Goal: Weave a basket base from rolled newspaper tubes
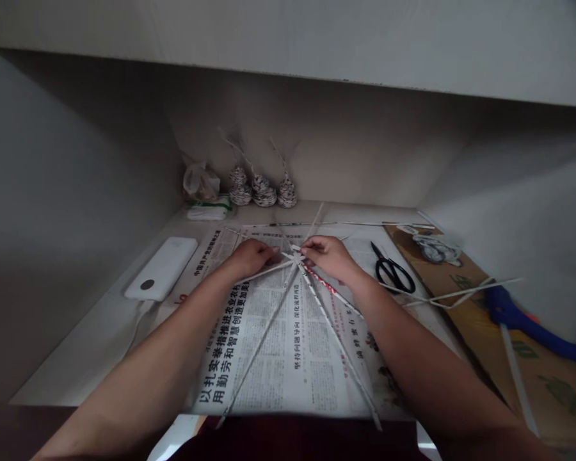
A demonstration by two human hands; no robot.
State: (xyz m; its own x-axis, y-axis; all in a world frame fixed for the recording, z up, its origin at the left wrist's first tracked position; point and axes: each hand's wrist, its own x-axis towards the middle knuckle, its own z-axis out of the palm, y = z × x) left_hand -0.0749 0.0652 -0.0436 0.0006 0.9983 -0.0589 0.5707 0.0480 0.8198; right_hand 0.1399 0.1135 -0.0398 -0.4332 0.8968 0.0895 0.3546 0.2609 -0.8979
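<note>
Thin rolled newspaper strips (336, 339) spread out like spokes from a woven centre (296, 256), some plain and one with red print. My left hand (253, 257) is at the left of this centre, its thumb and fingers pinched on a rolled paper strip. On the right, my right hand (330, 255) pinches a strip right beside the crossing, fingertips touching it. Both hands are above a spread newspaper (273, 358). The fingers partly hide the strip ends between them.
Black scissors (394, 272) lie to the right, near cardboard (425, 282) bearing a blue glue gun (532, 326) and a plastic-wrapped bundle (436, 248). At left is a white power bank (162, 269) with a cable. Three woven paper gourds (264, 191) and a plastic bag (201, 182) stand behind.
</note>
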